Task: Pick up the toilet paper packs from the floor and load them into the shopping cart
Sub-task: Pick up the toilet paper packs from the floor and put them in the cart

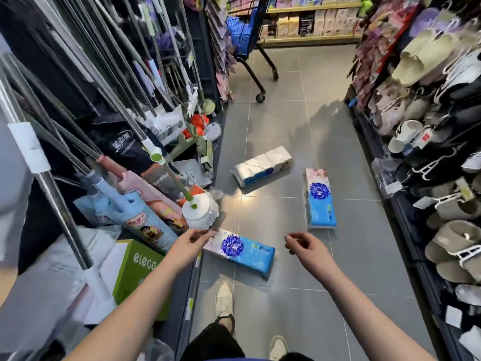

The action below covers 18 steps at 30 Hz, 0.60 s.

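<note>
Leftward, a mop head (199, 209) juts out beside the nearest pack (242, 250).

three packs (240, 252) on floor, cart (246, 45) seemingly part-full

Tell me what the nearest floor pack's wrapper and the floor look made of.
The nearest pack: seemingly thin glossy plastic film, printed blue; it shows sheen. The floor: apparently grey ceramic or stone tile, semi-gloss; grout lines and a light reflection show.
</note>
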Each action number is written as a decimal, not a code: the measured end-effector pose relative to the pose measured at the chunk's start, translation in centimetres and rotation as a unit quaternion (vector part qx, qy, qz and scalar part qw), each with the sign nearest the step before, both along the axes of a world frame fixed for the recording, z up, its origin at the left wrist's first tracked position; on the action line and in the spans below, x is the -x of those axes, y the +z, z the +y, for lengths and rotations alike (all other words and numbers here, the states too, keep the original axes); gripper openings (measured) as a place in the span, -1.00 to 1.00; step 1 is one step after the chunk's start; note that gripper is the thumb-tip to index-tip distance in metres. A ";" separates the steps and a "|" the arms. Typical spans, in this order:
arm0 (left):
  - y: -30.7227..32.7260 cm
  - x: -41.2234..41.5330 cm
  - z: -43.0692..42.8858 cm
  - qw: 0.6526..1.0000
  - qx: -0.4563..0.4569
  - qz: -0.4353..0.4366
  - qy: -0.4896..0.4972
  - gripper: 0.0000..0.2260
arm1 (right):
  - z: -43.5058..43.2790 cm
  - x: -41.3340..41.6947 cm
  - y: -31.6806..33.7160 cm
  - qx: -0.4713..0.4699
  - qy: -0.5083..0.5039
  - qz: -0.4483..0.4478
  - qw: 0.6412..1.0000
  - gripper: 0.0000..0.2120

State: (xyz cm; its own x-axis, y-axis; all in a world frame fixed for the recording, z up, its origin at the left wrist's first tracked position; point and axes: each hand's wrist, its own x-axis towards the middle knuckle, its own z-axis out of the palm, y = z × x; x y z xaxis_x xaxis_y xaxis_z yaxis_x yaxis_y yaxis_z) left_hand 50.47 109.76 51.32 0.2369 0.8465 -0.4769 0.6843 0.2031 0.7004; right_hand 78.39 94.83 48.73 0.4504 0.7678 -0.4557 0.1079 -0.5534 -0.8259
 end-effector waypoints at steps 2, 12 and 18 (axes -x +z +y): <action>-0.9 0.0 2.4 1.000 0.017 -0.008 0.005 -0.67 | 1.9 -0.1 -0.6 0.008 -0.001 -0.006 1.000 -0.81; -5.7 -1.8 14.2 0.998 0.053 -0.001 -0.023 -0.69 | 10.3 -0.3 -2.3 0.053 -0.048 -0.022 0.997 -0.75; -9.9 -2.3 16.2 0.995 0.089 0.034 -0.008 -0.76 | 12.5 -0.8 -5.3 0.098 -0.079 0.012 0.992 -0.68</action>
